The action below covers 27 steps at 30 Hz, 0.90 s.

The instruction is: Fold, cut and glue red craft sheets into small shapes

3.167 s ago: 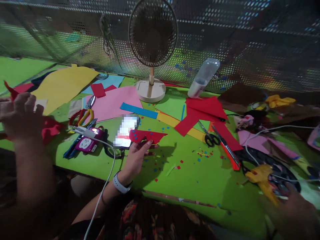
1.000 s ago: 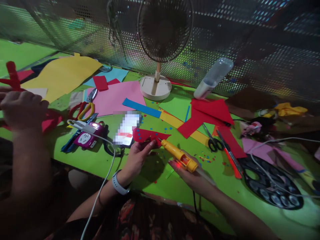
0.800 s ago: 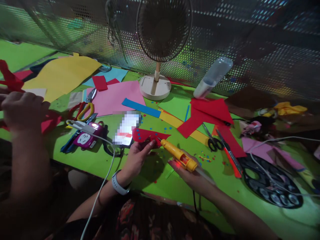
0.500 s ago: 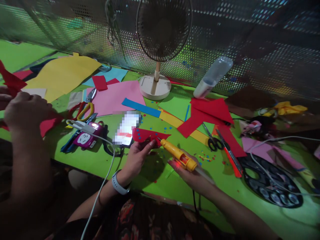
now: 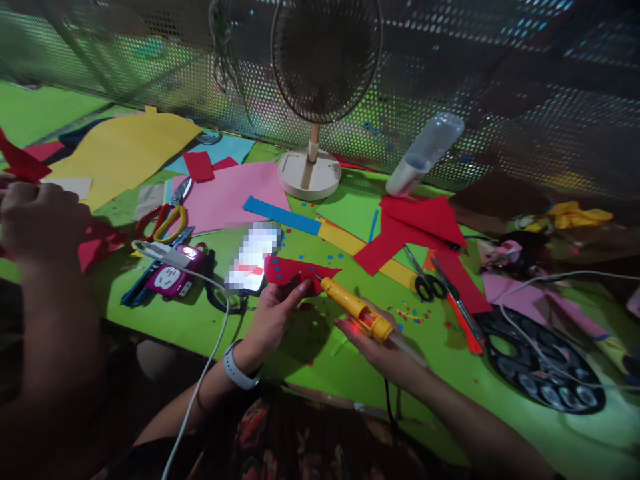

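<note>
Pinched between the thumb and fingers of my left hand (image 5: 277,308) is a red felt piece (image 5: 285,269) dotted with small blue bits. My right hand (image 5: 373,343) is closed around a yellow hot glue gun (image 5: 356,308), whose red light glows and whose clear glue stick juts from the back. The gun's nozzle points left and meets the right part of the red piece; whether glue is coming out is too small to tell. Just behind my left hand lies a lit phone (image 5: 254,257), its screen blurred.
A fan (image 5: 310,175) and a tilted clear bottle (image 5: 427,153) stand at the back. Black scissors (image 5: 429,287), a cutter (image 5: 463,317) and a black palette (image 5: 545,367) lie right. Left are a purple power socket (image 5: 173,277), red-yellow scissors (image 5: 173,220) and a co-worker's hands (image 5: 43,217) with red material.
My hands, the red piece and the glue gun hold almost the same position. The co-worker's hands at the left have shifted slightly further left.
</note>
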Available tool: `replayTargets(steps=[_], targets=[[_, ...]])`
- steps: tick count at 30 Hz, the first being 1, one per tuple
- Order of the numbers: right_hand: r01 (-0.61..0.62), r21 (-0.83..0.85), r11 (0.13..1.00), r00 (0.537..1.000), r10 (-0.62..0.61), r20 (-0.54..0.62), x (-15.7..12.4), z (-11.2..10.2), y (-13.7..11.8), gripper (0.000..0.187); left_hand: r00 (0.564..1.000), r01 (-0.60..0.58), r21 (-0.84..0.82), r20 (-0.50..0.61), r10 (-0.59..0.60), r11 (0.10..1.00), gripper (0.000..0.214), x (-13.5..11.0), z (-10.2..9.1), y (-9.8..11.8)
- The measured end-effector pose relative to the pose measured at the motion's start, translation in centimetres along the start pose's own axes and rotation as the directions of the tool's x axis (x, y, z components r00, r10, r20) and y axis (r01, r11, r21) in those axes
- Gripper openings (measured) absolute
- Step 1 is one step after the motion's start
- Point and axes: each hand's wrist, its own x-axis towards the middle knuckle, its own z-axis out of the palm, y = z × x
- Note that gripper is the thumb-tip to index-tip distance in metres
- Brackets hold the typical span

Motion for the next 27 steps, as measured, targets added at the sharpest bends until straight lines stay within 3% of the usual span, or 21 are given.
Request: replayTargets(steps=[27], targets=[[-0.007, -0.005, 1.000, 1.000, 0.007, 0.005, 0.05, -0.01, -0.46, 0.027, 1.000, -0.008, 0.008, 0.003, 0.008, 1.000, 0.027, 0.14, -0.03, -0.23]])
